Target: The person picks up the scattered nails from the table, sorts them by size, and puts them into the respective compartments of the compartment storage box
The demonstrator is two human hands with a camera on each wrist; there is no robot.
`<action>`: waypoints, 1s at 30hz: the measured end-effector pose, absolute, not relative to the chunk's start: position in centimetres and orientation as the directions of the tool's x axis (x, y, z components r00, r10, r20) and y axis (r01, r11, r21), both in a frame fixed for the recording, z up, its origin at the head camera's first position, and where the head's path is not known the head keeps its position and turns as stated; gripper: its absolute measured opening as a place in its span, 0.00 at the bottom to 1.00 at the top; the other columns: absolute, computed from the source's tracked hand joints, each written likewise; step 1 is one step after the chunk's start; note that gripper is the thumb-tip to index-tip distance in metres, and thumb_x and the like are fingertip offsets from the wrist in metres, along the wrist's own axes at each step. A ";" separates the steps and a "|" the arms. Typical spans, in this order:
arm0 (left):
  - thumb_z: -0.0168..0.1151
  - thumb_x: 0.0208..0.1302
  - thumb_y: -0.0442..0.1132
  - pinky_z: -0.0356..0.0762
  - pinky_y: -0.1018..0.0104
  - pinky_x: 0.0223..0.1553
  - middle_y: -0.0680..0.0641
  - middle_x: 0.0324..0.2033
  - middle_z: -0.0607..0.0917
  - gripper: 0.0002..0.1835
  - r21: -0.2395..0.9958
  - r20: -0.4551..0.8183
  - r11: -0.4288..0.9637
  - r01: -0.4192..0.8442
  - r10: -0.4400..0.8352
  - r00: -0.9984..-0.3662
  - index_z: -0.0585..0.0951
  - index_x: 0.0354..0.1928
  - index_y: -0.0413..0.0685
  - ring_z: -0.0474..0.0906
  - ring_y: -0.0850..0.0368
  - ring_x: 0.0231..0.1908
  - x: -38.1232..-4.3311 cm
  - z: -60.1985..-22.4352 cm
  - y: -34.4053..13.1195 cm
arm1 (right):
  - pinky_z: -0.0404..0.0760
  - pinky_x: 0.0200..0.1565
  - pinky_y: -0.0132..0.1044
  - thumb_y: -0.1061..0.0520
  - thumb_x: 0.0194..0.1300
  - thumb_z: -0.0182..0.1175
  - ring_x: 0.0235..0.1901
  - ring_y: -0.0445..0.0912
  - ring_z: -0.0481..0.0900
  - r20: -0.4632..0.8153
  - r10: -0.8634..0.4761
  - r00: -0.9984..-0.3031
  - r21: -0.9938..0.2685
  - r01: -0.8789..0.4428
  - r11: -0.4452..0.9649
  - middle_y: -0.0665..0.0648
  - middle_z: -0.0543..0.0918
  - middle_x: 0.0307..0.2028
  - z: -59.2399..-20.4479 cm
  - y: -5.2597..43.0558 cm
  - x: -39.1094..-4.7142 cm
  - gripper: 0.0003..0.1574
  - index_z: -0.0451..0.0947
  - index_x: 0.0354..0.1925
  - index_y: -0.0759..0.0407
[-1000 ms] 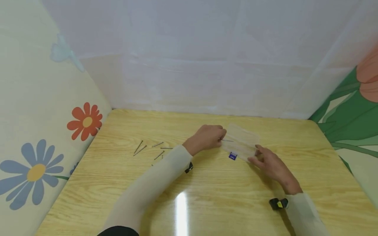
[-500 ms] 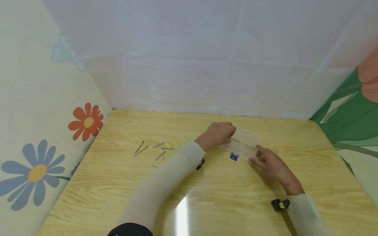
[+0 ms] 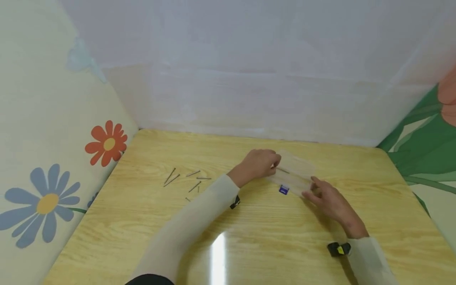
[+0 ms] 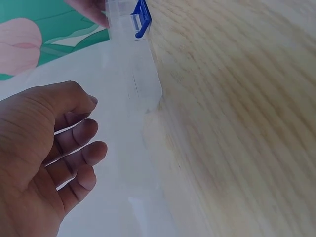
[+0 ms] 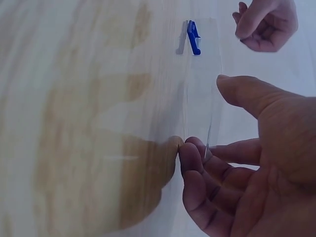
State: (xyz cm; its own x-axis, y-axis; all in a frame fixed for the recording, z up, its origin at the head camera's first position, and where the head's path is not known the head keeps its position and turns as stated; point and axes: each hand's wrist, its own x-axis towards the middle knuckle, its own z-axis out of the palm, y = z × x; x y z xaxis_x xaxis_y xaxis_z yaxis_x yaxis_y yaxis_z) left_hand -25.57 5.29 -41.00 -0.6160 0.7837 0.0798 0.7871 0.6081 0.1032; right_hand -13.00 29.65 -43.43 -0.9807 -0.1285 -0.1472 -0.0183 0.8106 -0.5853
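A clear plastic box [image 3: 297, 163] with a blue latch [image 3: 284, 189] on its near side sits right of the table's middle. My left hand [image 3: 254, 164] is above the box's left end, its fingers loosely bent. No object shows between those fingers in the left wrist view, where the hand [image 4: 49, 148] hovers beside the box wall. A nail [image 3: 283, 170] shows through the clear plastic, just right of the left fingertips. My right hand [image 3: 329, 200] holds the box at its near right corner, with fingers [image 5: 195, 182] against the end and thumb along the side.
Several loose nails [image 3: 172, 180] lie scattered on the wooden table [image 3: 270, 237] to the left of my left arm. A white sheet [image 3: 213, 99] hangs behind the table. Flower-patterned panels [image 3: 46, 138] border the left and right sides.
My left hand moved right over the box with a nail, then drew slightly back left. The nail now appears apart from the fingertips, at the box. My right hand has stayed nearly still.
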 end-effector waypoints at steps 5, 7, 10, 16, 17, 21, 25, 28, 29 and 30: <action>0.60 0.73 0.41 0.70 0.69 0.25 0.55 0.38 0.82 0.06 0.107 0.089 0.616 0.780 0.776 -0.625 0.84 0.46 0.54 0.73 0.63 0.31 -24.9 -40.9 3.3 | 0.82 0.45 0.54 0.45 0.77 0.59 0.50 0.65 0.81 -0.138 -0.132 -0.982 -0.575 -0.029 0.818 0.78 0.72 0.61 -43.6 29.8 -12.8 0.51 0.49 0.75 0.79; 0.60 0.73 0.42 0.71 0.69 0.26 0.54 0.38 0.82 0.06 0.110 0.098 0.625 0.773 0.767 -0.634 0.84 0.46 0.53 0.74 0.63 0.31 -24.7 -40.8 2.3 | 0.82 0.46 0.55 0.44 0.77 0.59 0.51 0.66 0.80 -0.141 -0.130 -0.981 -0.568 -0.028 0.823 0.78 0.71 0.62 -43.6 29.8 -12.7 0.51 0.49 0.75 0.78; 0.61 0.73 0.43 0.72 0.69 0.27 0.55 0.38 0.83 0.07 0.120 0.120 0.646 0.754 0.744 -0.657 0.85 0.46 0.53 0.74 0.63 0.31 -24.2 -40.7 0.4 | 0.82 0.46 0.55 0.42 0.77 0.58 0.51 0.66 0.80 -0.149 -0.133 -0.980 -0.573 -0.024 0.819 0.79 0.70 0.63 -43.7 29.7 -12.7 0.52 0.49 0.75 0.78; 0.62 0.72 0.44 0.73 0.69 0.26 0.56 0.38 0.84 0.06 0.123 0.160 0.684 0.719 0.701 -0.695 0.85 0.45 0.53 0.74 0.64 0.28 -23.1 -40.7 -3.2 | 0.82 0.45 0.55 0.41 0.77 0.58 0.52 0.67 0.80 -0.147 -0.134 -0.980 -0.574 -0.026 0.818 0.79 0.71 0.62 -43.8 29.9 -12.6 0.54 0.48 0.76 0.78; 0.63 0.72 0.43 0.72 0.68 0.25 0.56 0.37 0.84 0.06 0.119 0.167 0.690 0.714 0.695 -0.700 0.85 0.45 0.53 0.73 0.64 0.27 -23.0 -40.8 -3.7 | 0.82 0.45 0.55 0.41 0.77 0.58 0.52 0.67 0.80 -0.144 -0.135 -0.980 -0.572 -0.029 0.820 0.78 0.71 0.62 -43.8 29.9 -12.6 0.54 0.48 0.76 0.78; 0.64 0.71 0.43 0.70 0.69 0.22 0.55 0.37 0.85 0.05 0.106 0.191 0.715 0.691 0.667 -0.720 0.85 0.43 0.54 0.72 0.64 0.24 -22.2 -40.9 -5.7 | 0.82 0.46 0.56 0.40 0.76 0.57 0.52 0.68 0.80 -0.141 -0.144 -0.979 -0.566 -0.040 0.824 0.79 0.71 0.62 -43.7 30.1 -12.6 0.54 0.48 0.76 0.79; 0.64 0.71 0.44 0.67 0.69 0.19 0.56 0.35 0.83 0.04 0.097 0.192 0.743 0.662 0.639 -0.745 0.85 0.42 0.54 0.71 0.65 0.23 -21.5 -41.1 -7.5 | 0.81 0.46 0.58 0.38 0.76 0.57 0.52 0.68 0.79 -0.138 -0.155 -0.978 -0.563 -0.051 0.825 0.79 0.72 0.61 -43.4 30.2 -12.7 0.56 0.48 0.75 0.80; 0.64 0.70 0.43 0.67 0.69 0.19 0.55 0.34 0.83 0.04 0.106 0.202 0.760 0.641 0.615 -0.762 0.85 0.42 0.54 0.72 0.65 0.24 -21.0 -41.2 -8.9 | 0.81 0.46 0.58 0.39 0.76 0.57 0.52 0.68 0.79 -0.140 -0.159 -0.977 -0.562 -0.054 0.826 0.79 0.72 0.61 -43.4 30.1 -12.7 0.55 0.48 0.75 0.81; 0.65 0.70 0.42 0.67 0.69 0.19 0.55 0.33 0.83 0.04 0.116 0.208 0.762 0.637 0.608 -0.766 0.85 0.41 0.53 0.72 0.64 0.24 -20.8 -41.3 -9.3 | 0.81 0.46 0.57 0.39 0.76 0.57 0.52 0.68 0.79 -0.142 -0.158 -0.977 -0.560 -0.052 0.827 0.79 0.72 0.61 -43.3 30.1 -12.8 0.56 0.48 0.75 0.80; 0.65 0.70 0.42 0.68 0.69 0.20 0.55 0.33 0.83 0.04 0.125 0.212 0.764 0.633 0.603 -0.769 0.85 0.41 0.52 0.73 0.64 0.24 -20.7 -41.3 -9.7 | 0.81 0.46 0.57 0.39 0.77 0.57 0.52 0.68 0.79 -0.145 -0.158 -0.977 -0.558 -0.051 0.828 0.79 0.72 0.61 -43.3 30.1 -12.8 0.55 0.48 0.75 0.81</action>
